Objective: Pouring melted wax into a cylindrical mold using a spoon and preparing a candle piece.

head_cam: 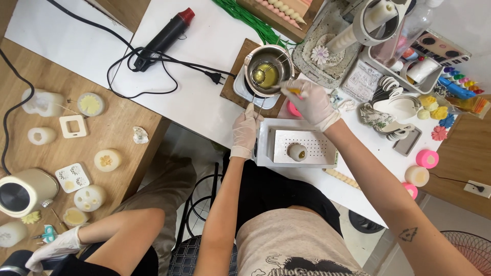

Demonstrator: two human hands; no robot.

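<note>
A small round candle (pixel 296 152) sits on the perforated white tray (pixel 317 139) at the near edge of the white table (pixel 204 97), already carrying a yellowish spot on top, so some wax seems applied while more remains in the metal pot (pixel 267 71) just beyond. The right hand (pixel 312 104), gloved, has its fingers pinched shut around a thin tool (pixel 293 91) with an orange tip near the pot's rim. The left hand (pixel 244 130), also gloved, curls its fingers against the tray's left edge. Far left lies a black heat gun (pixel 166 37).
</note>
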